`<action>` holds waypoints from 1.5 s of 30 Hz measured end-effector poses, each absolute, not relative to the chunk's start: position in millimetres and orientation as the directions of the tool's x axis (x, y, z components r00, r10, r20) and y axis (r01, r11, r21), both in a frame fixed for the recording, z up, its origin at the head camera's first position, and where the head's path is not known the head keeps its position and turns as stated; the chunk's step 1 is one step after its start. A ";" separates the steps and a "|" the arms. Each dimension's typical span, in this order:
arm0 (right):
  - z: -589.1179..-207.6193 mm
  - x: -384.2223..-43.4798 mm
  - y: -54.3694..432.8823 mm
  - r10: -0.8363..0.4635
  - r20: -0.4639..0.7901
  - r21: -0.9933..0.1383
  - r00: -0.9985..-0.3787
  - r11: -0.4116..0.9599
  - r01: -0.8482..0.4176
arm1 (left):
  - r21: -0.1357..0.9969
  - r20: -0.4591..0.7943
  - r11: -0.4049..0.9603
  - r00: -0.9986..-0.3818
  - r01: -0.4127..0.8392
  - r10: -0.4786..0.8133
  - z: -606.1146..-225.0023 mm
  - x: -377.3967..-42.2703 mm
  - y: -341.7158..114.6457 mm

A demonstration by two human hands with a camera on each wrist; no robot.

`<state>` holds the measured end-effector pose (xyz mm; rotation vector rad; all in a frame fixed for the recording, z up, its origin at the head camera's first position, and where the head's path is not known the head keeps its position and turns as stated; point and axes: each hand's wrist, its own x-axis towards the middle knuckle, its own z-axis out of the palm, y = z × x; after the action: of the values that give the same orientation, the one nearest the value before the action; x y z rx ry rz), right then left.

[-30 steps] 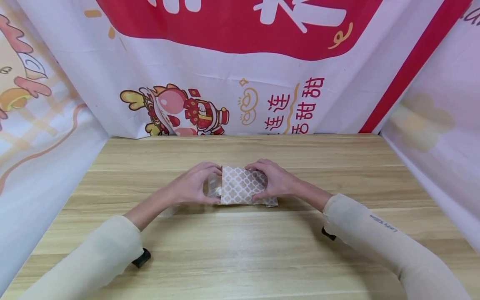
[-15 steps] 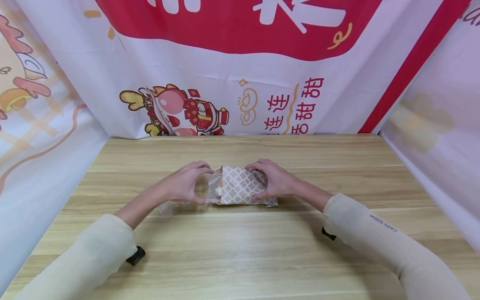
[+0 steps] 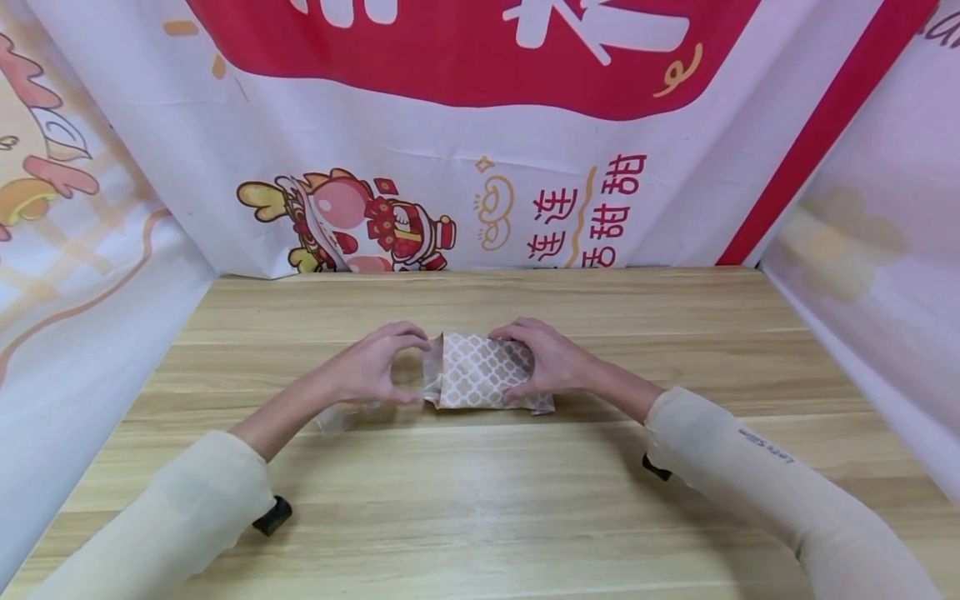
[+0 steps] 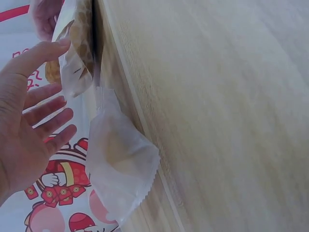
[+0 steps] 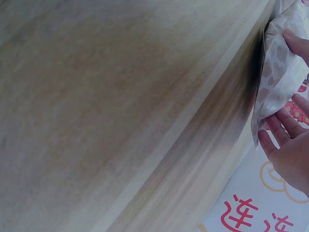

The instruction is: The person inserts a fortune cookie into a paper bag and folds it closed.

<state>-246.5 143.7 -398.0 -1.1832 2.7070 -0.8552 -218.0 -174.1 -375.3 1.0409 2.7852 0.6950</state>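
Head view: the bag [image 3: 483, 371], tan with a white lattice print, lies flat at the centre of the frame on the wooden table [image 3: 480, 508], its mouth facing left. The right hand [image 3: 551, 358], right of centre, grips it, thumb on the lower edge and fingers on the upper. Left of centre, the left hand [image 3: 375, 367] is spread in a wide C at the mouth, where clear plastic [image 3: 432, 371] pokes out. More clear film [image 3: 345, 417] shows below the left wrist. Pale sleeves cover both forearms, a dark band under each cuff. A printed cloth [image 3: 442, 150] fills the top of the frame, a dragon cartoon left of its middle.

Left wrist view: the left hand, at the left edge, has its fingers extended and apart; the thumb tip is at the bag's mouth, in the upper left, and whether it touches cannot be told. Below the mouth, in the lower left, hangs a clear packet with a serrated edge; its link to the plastic in the bag is unclear.

Right wrist view: in the upper right, the right hand holds the bag between thumb and fingertips. The table fills the left.
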 end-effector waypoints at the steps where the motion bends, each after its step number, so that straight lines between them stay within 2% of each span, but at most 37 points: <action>1: -398.2 -246.9 143.6 -0.695 0.157 -0.514 -0.702 0.550 -0.659 | 0.451 0.076 0.662 -0.765 0.598 0.639 -375.1 -218.0 -173.5; 15: -399.0 -248.4 144.4 -0.694 0.158 -0.514 -0.702 0.549 -0.659 | 0.509 0.088 0.648 -0.783 0.567 0.616 -377.4 -215.6 -161.2; 30: -396.0 -247.4 143.8 -0.688 0.136 -0.509 -0.713 0.569 -0.646 | 0.568 0.025 0.659 -0.811 0.493 0.585 -374.6 -217.9 -163.3; 45: -394.7 -248.3 143.2 -0.690 0.120 -0.518 -0.714 0.570 -0.638 | 0.512 0.056 0.700 -0.833 0.498 0.551 -382.5 -221.0 -164.3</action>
<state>-248.3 143.2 -394.7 -1.1439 2.6981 -0.8317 -221.0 -164.3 -382.5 0.8667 2.8024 0.7987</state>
